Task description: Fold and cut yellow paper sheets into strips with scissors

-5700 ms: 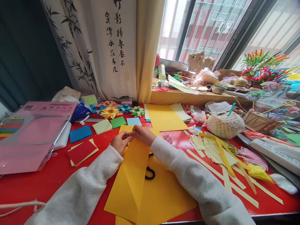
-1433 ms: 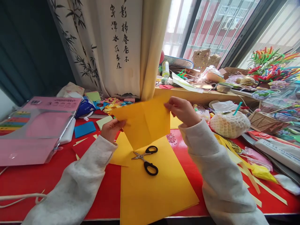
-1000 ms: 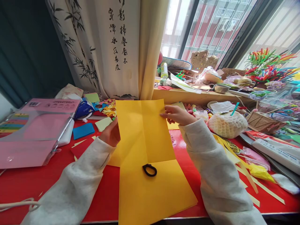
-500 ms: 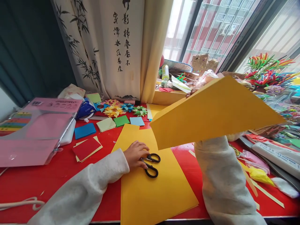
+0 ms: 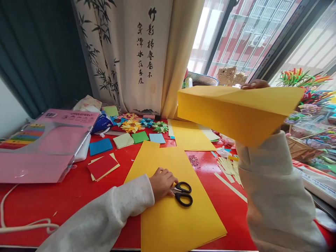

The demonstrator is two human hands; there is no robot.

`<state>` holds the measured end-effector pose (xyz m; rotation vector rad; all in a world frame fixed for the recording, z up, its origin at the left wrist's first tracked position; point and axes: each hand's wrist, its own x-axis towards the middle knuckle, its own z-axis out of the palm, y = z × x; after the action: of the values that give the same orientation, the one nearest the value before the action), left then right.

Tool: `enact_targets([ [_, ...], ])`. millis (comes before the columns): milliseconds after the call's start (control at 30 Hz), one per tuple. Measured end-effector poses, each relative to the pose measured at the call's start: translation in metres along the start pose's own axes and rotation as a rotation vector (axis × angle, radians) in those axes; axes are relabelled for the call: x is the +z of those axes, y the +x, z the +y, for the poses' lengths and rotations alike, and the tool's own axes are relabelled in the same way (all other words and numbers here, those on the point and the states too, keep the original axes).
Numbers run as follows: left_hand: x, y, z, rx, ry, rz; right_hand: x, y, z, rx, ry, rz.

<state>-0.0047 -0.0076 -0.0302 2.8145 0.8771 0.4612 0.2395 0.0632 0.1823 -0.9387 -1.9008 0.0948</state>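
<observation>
My right hand [image 5: 254,84] holds a large creased yellow paper sheet [image 5: 236,112] up in the air at the right; only the fingertips show over its top edge. My left hand [image 5: 162,182] rests on the stack of yellow sheets [image 5: 173,217] lying on the red table [image 5: 65,196]. Its fingers cover the blades of the black-handled scissors [image 5: 183,193], whose handles stick out to the right.
A pink plastic paper pack [image 5: 39,147] lies at the left. Coloured paper squares [image 5: 101,146] and folded paper stars [image 5: 131,125] sit near the curtain [image 5: 139,56]. Pale yellow strips [image 5: 228,168] lie right of the stack. More yellow sheets [image 5: 190,134] lie behind. A cluttered windowsill runs along the right.
My hands unfolded and lifted the yellow sheet; my right hand has swung it up and to the right alone. My left hand dropped onto the scissors and stays there.
</observation>
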Motion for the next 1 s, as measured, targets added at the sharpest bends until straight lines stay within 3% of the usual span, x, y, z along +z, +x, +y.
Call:
enact_targets([
  [67,0.000,-0.001,0.004,0.027,0.096,0.029,0.005,-0.009,-0.015,-0.062,0.089,0.046],
  [233,-0.001,0.002,0.006,0.203,0.400,0.096,0.024,-0.027,-0.048,-0.145,-0.263,-0.140],
  [300,-0.006,0.004,0.003,0.265,0.461,0.144,0.026,-0.031,-0.053,-0.164,-0.336,-0.142],
  [367,-0.016,0.005,-0.005,0.244,0.491,0.190,0.022,-0.034,-0.055,-0.158,-0.359,-0.111],
  [467,-0.042,0.002,-0.024,0.032,0.547,0.179,0.015,-0.041,-0.058,-0.107,-0.295,-0.002],
  [567,-0.068,-0.009,-0.052,-0.412,0.507,0.072,0.010,-0.060,-0.064,-0.090,-0.173,0.060],
  [600,-0.074,-0.013,-0.063,-0.488,0.492,0.058,0.010,-0.070,-0.066,-0.092,-0.137,0.040],
  [733,-0.080,-0.030,-0.106,-0.665,0.406,-0.013,0.018,-0.125,-0.068,-0.054,-0.039,-0.288],
  [867,-0.078,-0.039,-0.127,-0.724,0.361,-0.043,0.030,-0.181,-0.057,0.039,0.000,-0.809],
  [933,-0.080,-0.038,-0.124,-0.731,0.393,0.002,0.033,-0.199,-0.050,0.100,0.057,-0.909],
  [1000,-0.082,-0.033,-0.112,-0.708,0.397,0.106,0.034,-0.209,-0.045,0.162,0.101,-0.908],
])
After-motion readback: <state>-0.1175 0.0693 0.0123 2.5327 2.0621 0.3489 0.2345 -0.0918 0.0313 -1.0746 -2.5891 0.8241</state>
